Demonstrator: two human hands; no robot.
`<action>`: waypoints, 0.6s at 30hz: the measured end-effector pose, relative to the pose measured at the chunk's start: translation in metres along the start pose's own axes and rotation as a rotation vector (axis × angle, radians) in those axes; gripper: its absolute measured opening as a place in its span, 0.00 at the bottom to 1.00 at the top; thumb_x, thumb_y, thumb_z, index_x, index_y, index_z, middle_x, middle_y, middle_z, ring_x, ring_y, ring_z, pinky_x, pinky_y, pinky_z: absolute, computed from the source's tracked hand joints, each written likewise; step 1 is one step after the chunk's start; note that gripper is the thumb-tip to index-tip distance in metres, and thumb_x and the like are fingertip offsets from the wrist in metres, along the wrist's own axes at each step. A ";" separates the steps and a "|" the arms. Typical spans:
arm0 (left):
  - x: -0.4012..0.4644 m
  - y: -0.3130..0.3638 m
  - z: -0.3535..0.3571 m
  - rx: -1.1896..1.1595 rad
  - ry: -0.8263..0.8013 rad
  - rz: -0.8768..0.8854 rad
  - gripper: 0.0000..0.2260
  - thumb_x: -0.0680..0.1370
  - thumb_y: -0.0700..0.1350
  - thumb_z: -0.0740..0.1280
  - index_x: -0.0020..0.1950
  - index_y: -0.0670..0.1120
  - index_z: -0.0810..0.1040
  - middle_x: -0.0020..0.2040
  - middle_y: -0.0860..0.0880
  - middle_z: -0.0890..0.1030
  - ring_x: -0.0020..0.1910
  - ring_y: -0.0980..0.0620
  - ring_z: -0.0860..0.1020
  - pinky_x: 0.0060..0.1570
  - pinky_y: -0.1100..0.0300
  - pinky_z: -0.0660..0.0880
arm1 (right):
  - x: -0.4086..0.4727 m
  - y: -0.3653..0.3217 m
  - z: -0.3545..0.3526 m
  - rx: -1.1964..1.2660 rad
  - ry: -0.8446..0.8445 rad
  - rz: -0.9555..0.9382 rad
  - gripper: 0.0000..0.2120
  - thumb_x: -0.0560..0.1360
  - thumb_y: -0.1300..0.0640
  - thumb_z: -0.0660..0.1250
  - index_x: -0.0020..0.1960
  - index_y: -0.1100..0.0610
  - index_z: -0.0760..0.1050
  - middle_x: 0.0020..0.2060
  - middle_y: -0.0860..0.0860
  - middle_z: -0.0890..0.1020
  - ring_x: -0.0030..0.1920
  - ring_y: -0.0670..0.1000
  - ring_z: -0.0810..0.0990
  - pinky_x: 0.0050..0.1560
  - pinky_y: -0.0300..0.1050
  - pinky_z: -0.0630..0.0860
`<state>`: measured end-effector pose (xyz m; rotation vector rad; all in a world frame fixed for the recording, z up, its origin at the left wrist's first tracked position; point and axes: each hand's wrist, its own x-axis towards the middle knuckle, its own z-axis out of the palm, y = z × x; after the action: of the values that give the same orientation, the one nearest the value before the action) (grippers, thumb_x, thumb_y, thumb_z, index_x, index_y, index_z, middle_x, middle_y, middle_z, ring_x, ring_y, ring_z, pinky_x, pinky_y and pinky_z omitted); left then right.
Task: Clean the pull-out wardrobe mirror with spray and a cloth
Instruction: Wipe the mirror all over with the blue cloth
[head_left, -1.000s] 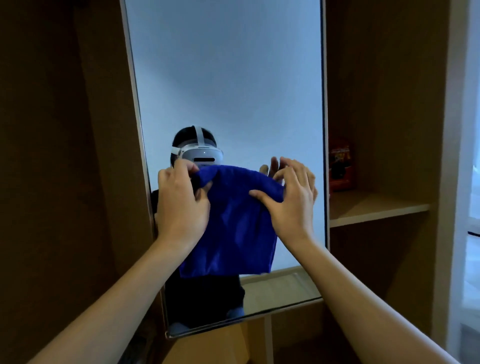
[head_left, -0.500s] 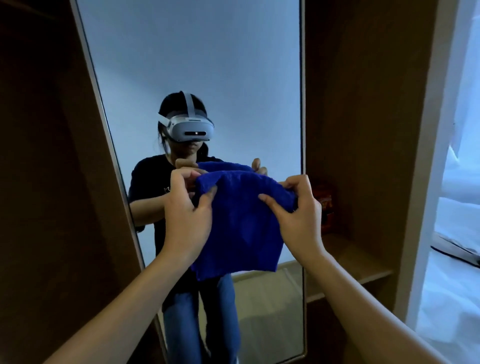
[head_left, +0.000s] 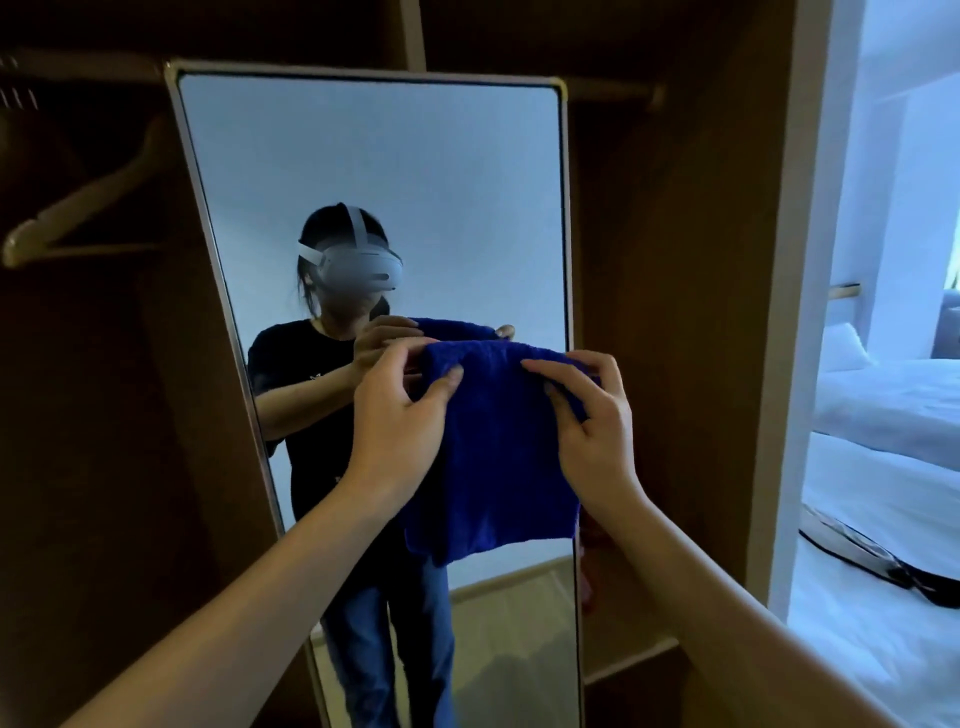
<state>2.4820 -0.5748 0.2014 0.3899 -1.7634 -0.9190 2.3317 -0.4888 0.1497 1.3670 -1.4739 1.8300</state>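
A deep-blue terry cloth (head_left: 493, 457) hangs folded in front of the pull-out wardrobe mirror (head_left: 374, 171), its top edge pinched at the left corner by the left hand (head_left: 400, 421) and at the right corner by the right hand (head_left: 592, 415), both clamped on the fabric and held apart. The glass, tall with a pale rounded frame, stands out from the dark wardrobe and shows no plain streaks. No spray bottle is in view, and wiping appears not yet under way.

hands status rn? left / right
Left hand: closed, pinching the blue cloth at its top edge.
Right hand: closed, pinching the same cloth.
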 end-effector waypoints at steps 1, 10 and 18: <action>0.002 0.003 0.001 0.005 0.002 0.011 0.10 0.77 0.43 0.69 0.58 0.51 0.76 0.55 0.53 0.80 0.56 0.57 0.78 0.59 0.54 0.76 | 0.003 -0.003 -0.002 -0.019 -0.009 -0.009 0.21 0.78 0.70 0.61 0.57 0.45 0.79 0.59 0.50 0.71 0.59 0.43 0.71 0.58 0.30 0.70; 0.011 0.021 0.052 0.084 0.045 0.087 0.10 0.77 0.45 0.70 0.58 0.49 0.77 0.54 0.52 0.81 0.54 0.57 0.78 0.59 0.56 0.76 | 0.029 0.033 -0.036 -0.049 -0.014 -0.048 0.25 0.76 0.72 0.60 0.58 0.44 0.79 0.62 0.49 0.69 0.61 0.44 0.68 0.63 0.34 0.70; 0.029 0.024 0.151 0.242 0.267 0.171 0.09 0.75 0.46 0.72 0.54 0.47 0.80 0.48 0.54 0.82 0.50 0.57 0.80 0.55 0.54 0.78 | 0.077 0.103 -0.081 0.079 -0.107 -0.002 0.25 0.76 0.72 0.62 0.56 0.41 0.79 0.61 0.46 0.69 0.61 0.41 0.69 0.62 0.33 0.68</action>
<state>2.3380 -0.5184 0.2172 0.4856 -1.6347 -0.5077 2.1818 -0.4711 0.1698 1.5256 -1.4657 1.8573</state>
